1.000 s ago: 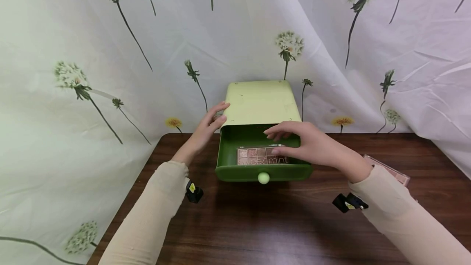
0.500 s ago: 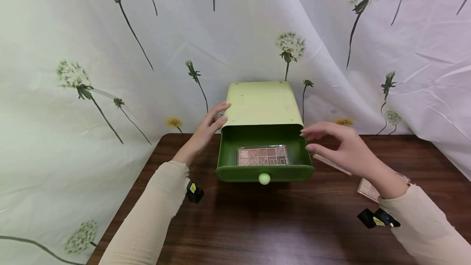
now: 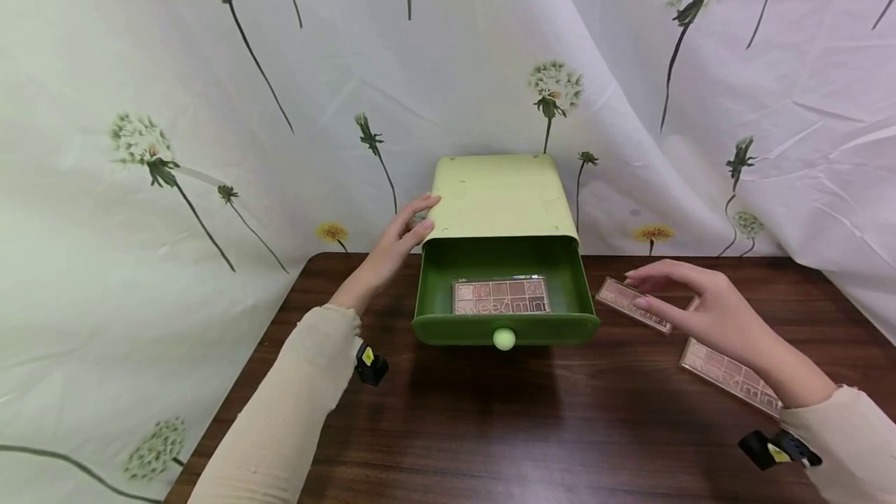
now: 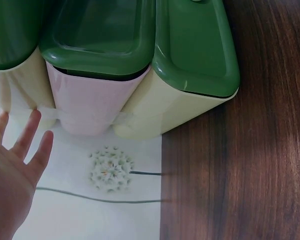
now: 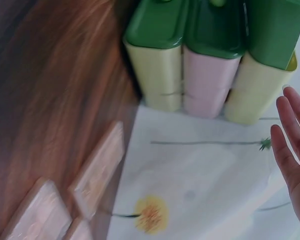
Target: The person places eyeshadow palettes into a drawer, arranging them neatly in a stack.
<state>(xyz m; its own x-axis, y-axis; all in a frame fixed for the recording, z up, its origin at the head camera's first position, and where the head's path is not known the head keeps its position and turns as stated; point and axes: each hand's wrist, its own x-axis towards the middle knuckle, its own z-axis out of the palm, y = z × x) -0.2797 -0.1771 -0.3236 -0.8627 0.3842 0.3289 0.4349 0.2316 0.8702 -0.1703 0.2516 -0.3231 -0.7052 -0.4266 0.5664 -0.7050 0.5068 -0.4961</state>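
Note:
A stacked drawer unit (image 3: pixel 500 193) stands against the cloth, its pale yellow top facing me. The top green drawer (image 3: pixel 504 330) is pulled out, and an eyeshadow palette (image 3: pixel 502 298) lies inside. My left hand (image 3: pixel 388 255) rests its fingertips against the unit's left upper edge, fingers extended. My right hand (image 3: pixel 714 313) hovers right of the drawer with relaxed fingers and holds nothing. Just beyond and left of its fingertips a second eyeshadow palette (image 3: pixel 623 302) lies on the table, partly covered by the hand. Another palette (image 3: pixel 728 376) lies nearer, partly behind the right wrist.
Both wrist views show the unit's tiers, including a pink middle one (image 4: pixel 87 100) with a green drawer front. Several palettes (image 5: pixel 100 172) lie on the dark wooden table (image 3: pixel 476 426) at right. A dandelion-print cloth (image 3: pixel 280 99) hangs behind and at the left.
My right hand has moved from over the open drawer rightward to the palettes on the table, uncovering the palette in the drawer. My left hand keeps its place on the unit.

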